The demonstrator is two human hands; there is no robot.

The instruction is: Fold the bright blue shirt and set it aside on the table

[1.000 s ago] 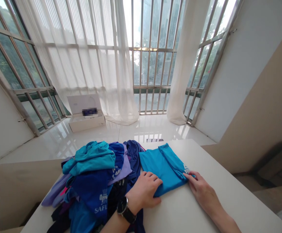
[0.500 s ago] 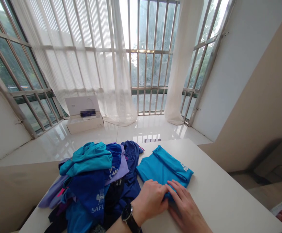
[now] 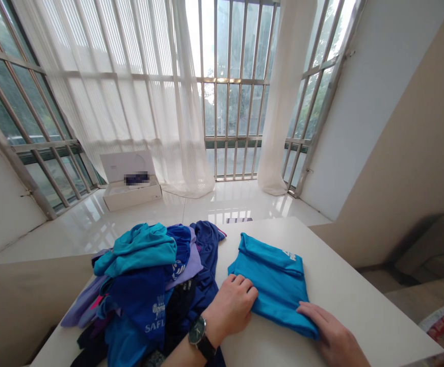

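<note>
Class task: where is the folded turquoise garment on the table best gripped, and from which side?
Probably the near edge of the folded turquoise garment, from the person's side: it lies flat on the white table, and the left hand and right hand rest at that edge's two corners.

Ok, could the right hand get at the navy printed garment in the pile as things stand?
Probably not directly: the right hand sits at the far side of the folded turquoise garment, and the left hand lies between it and the navy printed garment. It would likely have to cross over both.
</note>
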